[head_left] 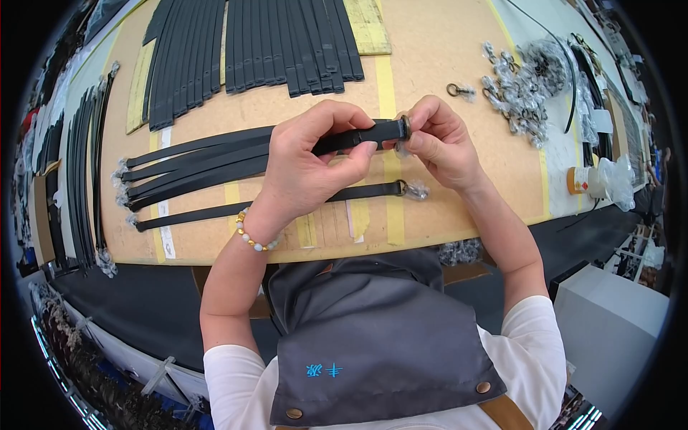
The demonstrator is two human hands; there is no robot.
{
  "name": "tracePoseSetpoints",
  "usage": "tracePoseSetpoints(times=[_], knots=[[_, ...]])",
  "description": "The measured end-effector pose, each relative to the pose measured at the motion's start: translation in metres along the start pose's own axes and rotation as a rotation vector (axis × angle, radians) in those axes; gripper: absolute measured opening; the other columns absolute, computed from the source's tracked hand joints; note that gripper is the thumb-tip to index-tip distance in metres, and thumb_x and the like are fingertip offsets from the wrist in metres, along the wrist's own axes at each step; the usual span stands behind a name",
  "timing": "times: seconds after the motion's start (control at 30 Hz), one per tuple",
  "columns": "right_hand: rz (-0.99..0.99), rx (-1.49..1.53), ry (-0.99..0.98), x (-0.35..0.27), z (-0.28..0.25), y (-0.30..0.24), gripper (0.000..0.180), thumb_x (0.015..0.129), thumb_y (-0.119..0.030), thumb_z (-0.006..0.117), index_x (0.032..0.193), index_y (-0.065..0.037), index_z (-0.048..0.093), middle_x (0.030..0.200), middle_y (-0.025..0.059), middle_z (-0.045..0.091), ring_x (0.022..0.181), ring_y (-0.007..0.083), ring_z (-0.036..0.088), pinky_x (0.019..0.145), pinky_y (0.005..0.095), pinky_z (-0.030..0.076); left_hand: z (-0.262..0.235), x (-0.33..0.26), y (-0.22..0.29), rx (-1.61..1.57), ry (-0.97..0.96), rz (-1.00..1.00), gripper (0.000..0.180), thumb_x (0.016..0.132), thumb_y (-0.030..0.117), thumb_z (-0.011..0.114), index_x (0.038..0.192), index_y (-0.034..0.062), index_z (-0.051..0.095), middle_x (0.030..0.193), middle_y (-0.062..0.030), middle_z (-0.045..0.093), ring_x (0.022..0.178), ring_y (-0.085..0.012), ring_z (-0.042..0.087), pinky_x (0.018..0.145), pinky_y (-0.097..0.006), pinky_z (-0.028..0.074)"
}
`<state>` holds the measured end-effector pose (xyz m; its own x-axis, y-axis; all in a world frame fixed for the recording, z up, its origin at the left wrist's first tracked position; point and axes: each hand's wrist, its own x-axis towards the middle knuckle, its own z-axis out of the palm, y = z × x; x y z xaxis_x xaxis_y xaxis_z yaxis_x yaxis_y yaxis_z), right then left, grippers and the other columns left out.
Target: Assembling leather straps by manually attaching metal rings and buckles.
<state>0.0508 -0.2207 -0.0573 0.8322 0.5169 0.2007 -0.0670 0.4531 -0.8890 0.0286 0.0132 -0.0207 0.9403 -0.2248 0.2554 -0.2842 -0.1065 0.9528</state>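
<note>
Over the tan table, near its front edge, the black strap is up in the air between both hands, ringed end to the right. From my end: left hand pinches the strap, thumb and fingertips on it just short of that end; right hand pinches at the dark ring, clear wrap hanging under it. Exact right fingertip contact: can't tell, partly hidden. Which tail belongs to this strap: also can't tell, left hand blocks it. Laid straps run left of the hand; lone strap lies nearer the person; wrapped rings heaped far right.

Handling, my guess: light, flat, bendy but springy, not fragile; wrap probably slippery. I'd hold the flat faces close to the end and take the ring by bare rim.
</note>
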Motion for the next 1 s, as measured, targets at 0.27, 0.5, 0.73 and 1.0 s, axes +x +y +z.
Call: tracePoseSetpoints(times=[0.27, 0.5, 0.73, 1.0], knots=[[0.114, -0.047, -0.045, 0.001, 0.012, -0.010, 0.022, 0.099, -0.004, 0.066, 0.118, -0.004, 0.055, 0.106, 0.0073, 0.068, 0.104, 0.0158, 0.068, 0.089, 0.0296, 0.055, 0.005, -0.003, -0.001, -0.046, -0.057, 0.011, 0.019, 0.079, 0.001, 0.076, 0.097, 0.0017, 0.069, 0.086, -0.0027, 0.072, 0.077, -0.0057, 0.066, 0.064, -0.021, 0.052], [0.221, 0.287, -0.092, 0.000, 0.003, -0.005, 0.021, 0.098, -0.010, 0.070, 0.116, -0.003, 0.061, 0.108, 0.0078, 0.069, 0.102, 0.0156, 0.068, 0.089, 0.0294, 0.056, 0.003, -0.003, 0.004, 0.004, -0.069, 0.083, 0.018, 0.078, 0.001, 0.077, 0.094, 0.0027, 0.069, 0.084, -0.0020, 0.071, 0.074, -0.0062, 0.066, 0.061, -0.021, 0.051], [0.297, 0.187, -0.093, 0.001, 0.002, -0.006, 0.021, 0.097, -0.013, 0.071, 0.113, -0.002, 0.063, 0.102, 0.0077, 0.071, 0.094, 0.0160, 0.072, 0.086, 0.0298, 0.058, 0.006, -0.005, -0.006, 0.047, -0.109, 0.196, 0.017, 0.076, -0.001, 0.078, 0.090, 0.0008, 0.070, 0.080, -0.0042, 0.070, 0.070, -0.0102, 0.067, 0.061, -0.025, 0.053], [0.492, 0.363, -0.084, 0.000, 0.004, -0.010, 0.022, 0.095, -0.014, 0.074, 0.109, 0.000, 0.066, 0.099, 0.0102, 0.074, 0.093, 0.0211, 0.075, 0.087, 0.0336, 0.061, 0.002, -0.004, -0.002, -0.021, -0.102, 0.138, 0.015, 0.076, -0.002, 0.077, 0.089, 0.0000, 0.070, 0.081, -0.0043, 0.071, 0.068, -0.0092, 0.067, 0.057, -0.023, 0.052]])
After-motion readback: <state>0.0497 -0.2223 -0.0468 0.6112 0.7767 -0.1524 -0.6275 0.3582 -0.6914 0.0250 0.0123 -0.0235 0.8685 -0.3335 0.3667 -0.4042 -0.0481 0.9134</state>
